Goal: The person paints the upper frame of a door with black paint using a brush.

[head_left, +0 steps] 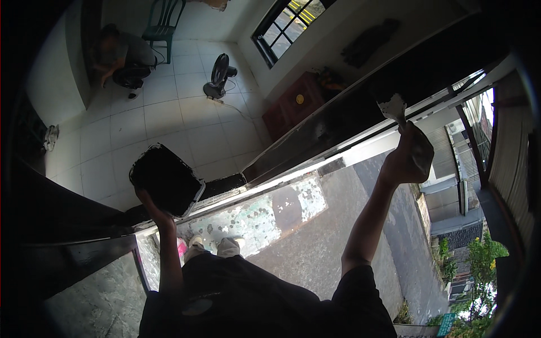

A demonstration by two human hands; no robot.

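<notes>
Head view, looking steeply down from a height. Two hands in frame, both the person's own. Left hand (151,205) raised, grip closed on the lower edge of one black tray (166,180), which sits tilted above the doorway threshold. Right hand (410,155) stretched up and out, grip clamped round the handle of one brush (393,107); its pale bristle head touches the dark beam (349,112) that runs diagonally across the frame. The beam surface looks glossy black around the brush. Two pale shoes (217,247) visible below, standing on a paint-spotted concrete step (270,217). Beyond the beam, a white tiled floor (152,121) carries one standing fan (220,76), one green chair (163,25) and one low reddish cabinet (296,101) under a barred window (287,19). One other person (121,56) crouches on the tiles near the chair, well apart from the hands. One dark glass panel (84,265) at lower left. Street and greenery to the right.
</notes>
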